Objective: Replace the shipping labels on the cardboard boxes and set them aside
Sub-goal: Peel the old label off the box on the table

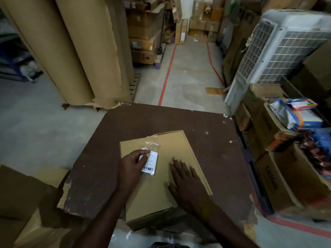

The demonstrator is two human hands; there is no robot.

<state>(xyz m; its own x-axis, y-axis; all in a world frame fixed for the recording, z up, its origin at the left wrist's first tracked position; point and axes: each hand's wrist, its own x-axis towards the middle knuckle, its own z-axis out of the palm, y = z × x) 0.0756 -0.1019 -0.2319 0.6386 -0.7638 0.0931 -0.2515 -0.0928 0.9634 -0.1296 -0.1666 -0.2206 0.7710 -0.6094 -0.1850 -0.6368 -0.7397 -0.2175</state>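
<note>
A flat cardboard box (161, 190) lies on a dark brown table (100, 158), its near end hanging over the table's front edge. On its lid sits a white shipping label (151, 162) with a barcode, under a strip of clear tape (152, 141). My left hand (131, 167) pinches the label's upper left corner between thumb and fingers. My right hand (184, 183) lies flat on the lid to the right of the label, fingers straight, pressing the box down.
Big brown paper rolls (77, 47) stand at the back left. Cardboard boxes (286, 176) with packets crowd the right side, beside a white cooler unit (274, 51). More cartons (23, 208) sit at the lower left. A concrete aisle (188, 72) with red lines runs ahead.
</note>
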